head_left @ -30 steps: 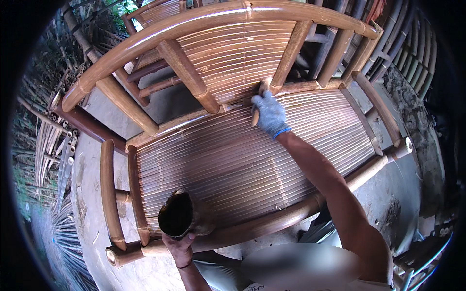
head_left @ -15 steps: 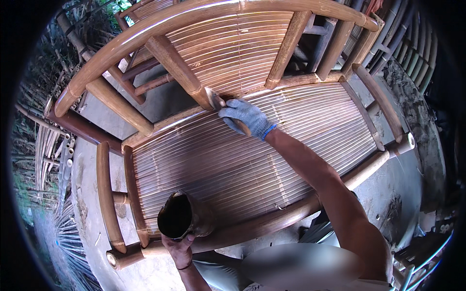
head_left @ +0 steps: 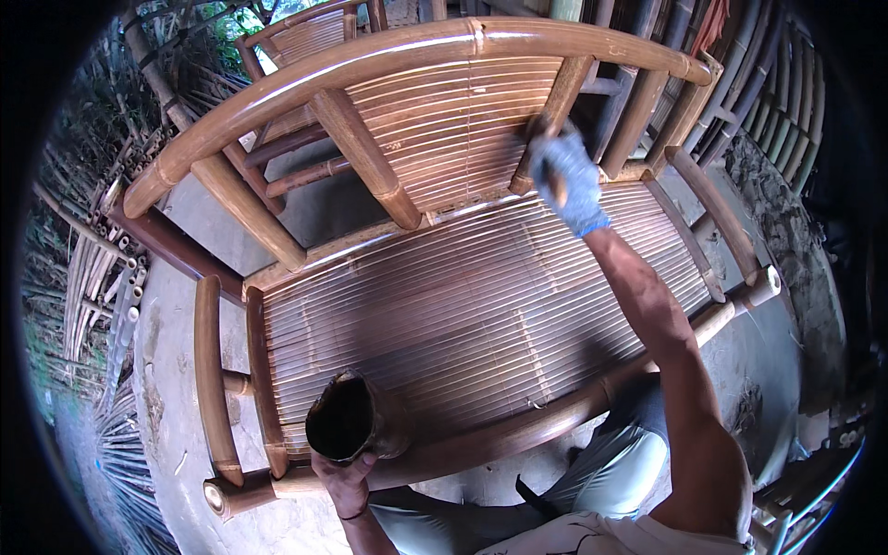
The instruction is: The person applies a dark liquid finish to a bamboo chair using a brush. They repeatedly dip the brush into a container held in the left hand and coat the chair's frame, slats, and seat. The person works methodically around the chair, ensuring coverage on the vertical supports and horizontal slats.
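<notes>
Much of the bamboo bench [head_left: 481, 305] already carries a dark, glossy coat across the middle of its slatted seat, while the slats toward both ends and the backrest [head_left: 444, 129] look paler, so I'd judge the coating partly done. At the near left corner the left hand [head_left: 344, 481] grips a dark cup [head_left: 347, 418] resting on the front rail. Up at the backrest, the gloved right hand [head_left: 566, 180] is clenched round a small brush [head_left: 555, 180], working at an upright post.
</notes>
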Action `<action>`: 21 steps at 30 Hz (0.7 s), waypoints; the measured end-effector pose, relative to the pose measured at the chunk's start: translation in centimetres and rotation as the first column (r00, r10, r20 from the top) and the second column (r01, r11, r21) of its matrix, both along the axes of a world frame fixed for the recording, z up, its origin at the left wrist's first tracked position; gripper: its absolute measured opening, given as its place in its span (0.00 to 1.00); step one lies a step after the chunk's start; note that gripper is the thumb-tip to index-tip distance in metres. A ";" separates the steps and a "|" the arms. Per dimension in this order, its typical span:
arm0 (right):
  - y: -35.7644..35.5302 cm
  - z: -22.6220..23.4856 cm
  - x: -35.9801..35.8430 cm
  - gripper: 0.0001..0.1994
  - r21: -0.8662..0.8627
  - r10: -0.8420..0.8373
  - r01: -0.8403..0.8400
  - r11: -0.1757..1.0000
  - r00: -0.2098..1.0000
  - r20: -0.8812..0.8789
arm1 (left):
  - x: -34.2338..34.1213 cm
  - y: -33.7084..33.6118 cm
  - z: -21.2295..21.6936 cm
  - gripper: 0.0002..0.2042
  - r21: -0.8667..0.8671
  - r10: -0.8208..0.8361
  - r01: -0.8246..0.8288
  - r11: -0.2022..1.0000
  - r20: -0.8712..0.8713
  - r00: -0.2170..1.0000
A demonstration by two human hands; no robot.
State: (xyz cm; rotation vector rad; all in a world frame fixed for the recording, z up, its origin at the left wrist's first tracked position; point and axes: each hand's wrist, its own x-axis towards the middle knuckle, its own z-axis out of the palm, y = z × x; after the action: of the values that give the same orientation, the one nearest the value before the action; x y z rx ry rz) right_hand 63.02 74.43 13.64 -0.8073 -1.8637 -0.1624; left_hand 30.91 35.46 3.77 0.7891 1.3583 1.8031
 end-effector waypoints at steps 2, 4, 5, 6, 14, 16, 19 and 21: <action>2.4 3.1 -1.6 0.10 0.162 -0.190 0.229 0.960 0.955 -0.226 | 0.2 -0.1 0.1 0.44 0.015 -0.001 0.001 1.000 0.037 0.999; 2.2 5.5 -3.7 0.11 0.142 -0.317 0.347 0.927 0.927 -0.200 | 0.1 -0.6 0.1 0.44 0.027 0.018 -0.019 0.999 0.033 0.999; 2.0 6.4 -4.4 0.11 0.184 -0.294 0.323 0.928 0.941 -0.168 | 0.1 -0.5 0.1 0.44 0.041 0.025 -0.026 0.999 0.038 0.999; 2.2 6.9 -5.0 0.14 0.231 -0.275 0.293 0.928 0.956 -0.105 | 0.2 -0.5 0.0 0.44 0.051 0.012 -0.015 0.999 0.059 0.998; -1.0 8.1 -14.6 0.17 0.206 0.284 -0.345 0.916 0.919 0.274 | 0.3 -0.6 0.6 0.43 0.064 -0.018 0.011 0.998 0.097 0.995; -2.2 9.4 -16.1 0.17 0.223 0.434 -0.454 0.863 0.891 0.133 | 0.0 -1.2 0.2 0.43 0.028 -0.015 0.014 1.000 0.043 0.999; -1.9 7.2 -15.1 0.19 0.202 0.588 -0.597 0.776 0.801 0.111 | 0.1 -1.8 0.2 0.44 0.011 0.012 -0.013 1.000 0.073 0.997; -2.6 6.5 -14.7 0.22 0.208 0.561 -0.583 0.785 0.812 0.159 | 0.2 -2.1 0.9 0.44 0.031 0.013 -0.017 0.999 0.114 0.993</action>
State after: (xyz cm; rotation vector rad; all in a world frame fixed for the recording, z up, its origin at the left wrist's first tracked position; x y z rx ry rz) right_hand 48.30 71.85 20.11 -0.0336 -2.0400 -0.0398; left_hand 31.08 33.38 4.63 0.6836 1.2682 1.8565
